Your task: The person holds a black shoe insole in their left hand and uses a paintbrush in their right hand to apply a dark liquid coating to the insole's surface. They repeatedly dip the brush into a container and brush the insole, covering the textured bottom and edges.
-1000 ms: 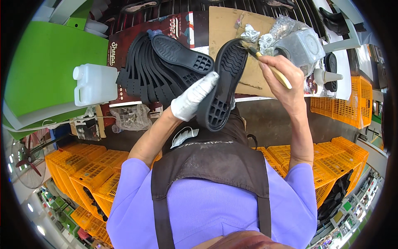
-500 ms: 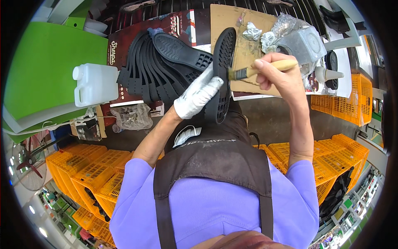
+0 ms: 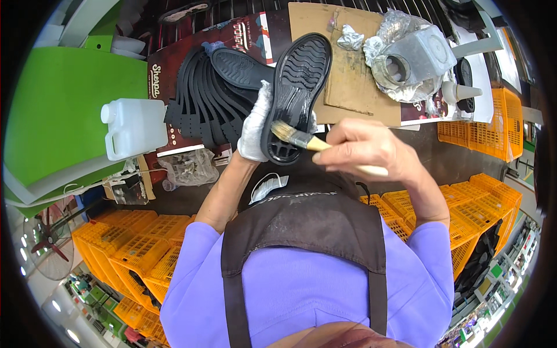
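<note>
A black shoe sole (image 3: 300,69) is held up in my left hand (image 3: 253,130), which wears a white glove and wraps around the sole from behind. Its treaded face is turned toward me, and the middle and near end shine wet. My bare right hand (image 3: 371,148) grips a paintbrush (image 3: 310,141) by its pale wooden handle. The bristles touch the sole's near half. Behind the glove, another black sole (image 3: 238,68) lies on a fan of several black strips or sole edges (image 3: 200,95), partly hidden, on dark red printed cardboard (image 3: 165,69).
Brown cardboard (image 3: 348,87) bears crumpled wads (image 3: 350,37) and a clear cut-open plastic container (image 3: 426,55). A white nozzle bottle (image 3: 461,93) lies to its right. A white jug (image 3: 136,127) stands at left near a green surface (image 3: 75,98). Orange crates (image 3: 481,124) flank me.
The sole has turned from edge-on to show its tread. My right hand has come down and left, and the brush now lies across the near half of the sole.
</note>
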Action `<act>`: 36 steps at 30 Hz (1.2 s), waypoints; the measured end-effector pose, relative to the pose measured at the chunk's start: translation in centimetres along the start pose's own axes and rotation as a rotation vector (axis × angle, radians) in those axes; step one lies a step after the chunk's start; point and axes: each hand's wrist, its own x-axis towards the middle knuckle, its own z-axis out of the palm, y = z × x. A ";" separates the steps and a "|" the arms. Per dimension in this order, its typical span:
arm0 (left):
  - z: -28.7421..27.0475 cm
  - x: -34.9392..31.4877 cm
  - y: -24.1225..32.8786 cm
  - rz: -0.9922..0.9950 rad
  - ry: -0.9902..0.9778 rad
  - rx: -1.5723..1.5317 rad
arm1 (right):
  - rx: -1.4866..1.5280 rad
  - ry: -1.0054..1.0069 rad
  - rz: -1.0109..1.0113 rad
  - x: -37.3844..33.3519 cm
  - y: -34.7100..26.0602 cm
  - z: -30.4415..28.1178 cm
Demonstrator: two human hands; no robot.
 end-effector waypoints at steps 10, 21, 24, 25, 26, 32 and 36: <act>-1.0 -1.0 -0.1 -0.077 -0.061 -0.146 | -0.467 0.380 0.166 0.7 4.4 -2.2; -1.5 -1.5 0.5 0.057 -0.034 0.267 | 0.105 0.472 0.557 2.2 0.8 -0.5; -1.1 -1.5 -0.1 0.106 0.021 0.291 | -0.329 0.459 0.198 2.7 2.7 -0.1; -1.0 -1.4 -0.2 0.123 0.046 0.276 | -0.330 0.427 0.157 2.6 2.7 0.8; -1.2 -1.5 -0.4 0.176 0.082 0.364 | -0.331 0.395 0.116 2.5 2.3 1.5; -1.3 -1.3 0.6 0.099 0.053 0.145 | 0.162 0.053 0.134 2.3 -0.9 2.8; -3.0 -1.6 -0.1 0.169 -0.013 0.368 | 0.479 0.147 0.742 3.8 0.6 -0.3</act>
